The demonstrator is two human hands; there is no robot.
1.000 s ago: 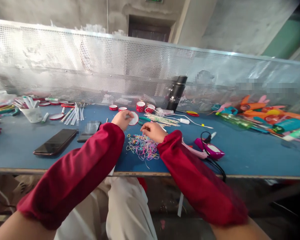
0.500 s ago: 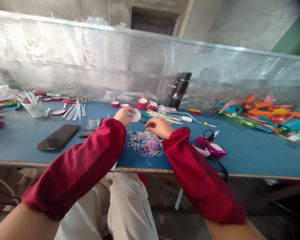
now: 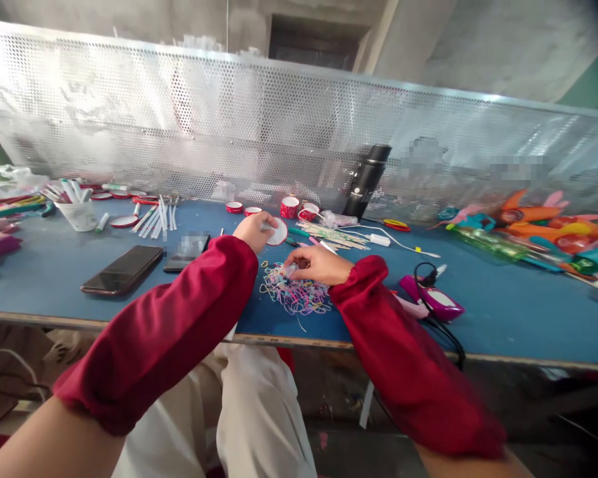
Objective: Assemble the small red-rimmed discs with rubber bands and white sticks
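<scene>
On the blue table (image 3: 54, 279), the left hand (image 3: 253, 230) pinches a round white disc with a red rim (image 3: 278, 232). Just right, the right hand (image 3: 319, 264) rests fingertips together on the pile of thin pastel rubber bands (image 3: 296, 292), which lies directly beneath it.

Blue worktable (image 3: 503, 302) w/ a pale worn front edge, running the full width. Behind it a perforated metal screen (image 3: 259, 126), shiny, w/ crumpled clear plastic showing through the holes. Beyond – rough grey concrete wall (image 3: 478, 46), a dark doorway (image 3: 316, 43) at top centre, green-painted strip (image 3: 591, 83) far right. Daylight-ish, bright on the screen. Floor under the table is dim grey – details hard to make out.
</scene>
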